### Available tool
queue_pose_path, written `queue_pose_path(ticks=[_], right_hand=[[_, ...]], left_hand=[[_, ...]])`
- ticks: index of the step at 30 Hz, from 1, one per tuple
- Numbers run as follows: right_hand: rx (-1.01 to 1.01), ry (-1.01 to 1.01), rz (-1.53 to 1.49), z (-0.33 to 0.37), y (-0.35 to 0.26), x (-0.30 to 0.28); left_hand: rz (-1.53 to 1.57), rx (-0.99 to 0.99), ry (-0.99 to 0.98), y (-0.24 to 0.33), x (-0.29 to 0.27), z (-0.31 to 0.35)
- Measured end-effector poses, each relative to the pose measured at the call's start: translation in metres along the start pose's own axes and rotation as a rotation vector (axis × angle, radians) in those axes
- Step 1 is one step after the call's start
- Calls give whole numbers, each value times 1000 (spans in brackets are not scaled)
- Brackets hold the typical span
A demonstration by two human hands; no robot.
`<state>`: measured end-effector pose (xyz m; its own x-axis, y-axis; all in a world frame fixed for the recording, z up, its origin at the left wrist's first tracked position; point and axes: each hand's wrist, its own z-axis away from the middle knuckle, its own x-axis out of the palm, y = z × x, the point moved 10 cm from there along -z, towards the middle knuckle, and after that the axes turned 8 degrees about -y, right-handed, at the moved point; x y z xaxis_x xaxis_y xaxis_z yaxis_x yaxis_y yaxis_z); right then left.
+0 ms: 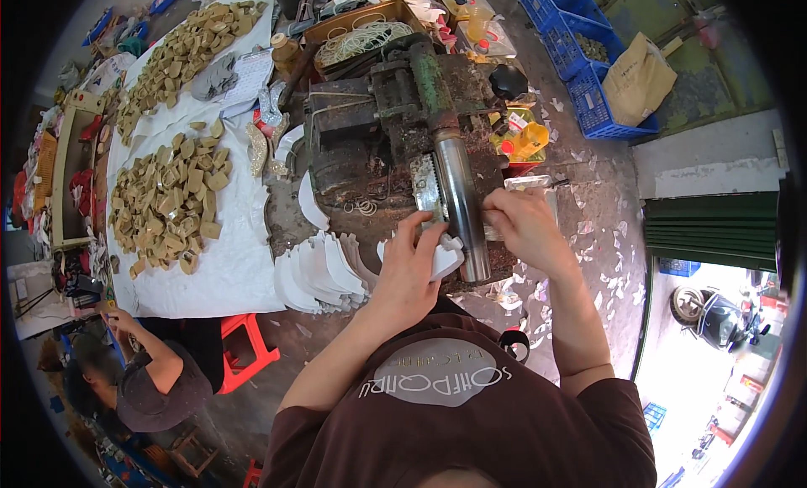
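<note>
My left hand (412, 265) is closed on a curved white piece (448, 258), pressing it near the lower end of a shiny metal cylinder (458, 189). The cylinder projects toward me from a dark, greasy machine (349, 139). To its right, my right hand (528, 227) has curled fingers close to the metal; what they hold, if anything, is hidden. Left of my left hand, several similar white curved pieces (315, 274) stand packed in a row at the bench edge. Another white strip (313, 204) leans by the machine, close to some small pale rings (361, 207).
Heaps of khaki blocks (168, 198) cover a white sheet (248, 274) at left. A person (164, 379) sits by a red stool (245, 353). Blue crates (588, 101) and a yellow container (530, 140) stand at right. Scraps litter the floor (601, 261). A black knob (508, 82) tops the machine.
</note>
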<state>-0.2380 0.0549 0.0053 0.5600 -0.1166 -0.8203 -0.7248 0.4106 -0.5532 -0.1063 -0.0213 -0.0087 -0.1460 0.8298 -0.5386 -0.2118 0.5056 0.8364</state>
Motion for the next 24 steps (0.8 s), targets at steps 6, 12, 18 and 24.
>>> queue_pose_path(ticks=[6, 12, 18, 24], right_hand=[[-9, 263, -85, 4, 1, -27], [-1, 320, -270, 11, -1, -28], [-11, 312, -320, 7, -3, -20], [-170, 275, -345, 9, -47, -20]], left_hand=[[174, -46, 140, -35, -29, 18], [-186, -188, 410, -110, -96, 91], [-557, -248, -96, -134, -28, 108], [-147, -231, 73, -98, -62, 84]])
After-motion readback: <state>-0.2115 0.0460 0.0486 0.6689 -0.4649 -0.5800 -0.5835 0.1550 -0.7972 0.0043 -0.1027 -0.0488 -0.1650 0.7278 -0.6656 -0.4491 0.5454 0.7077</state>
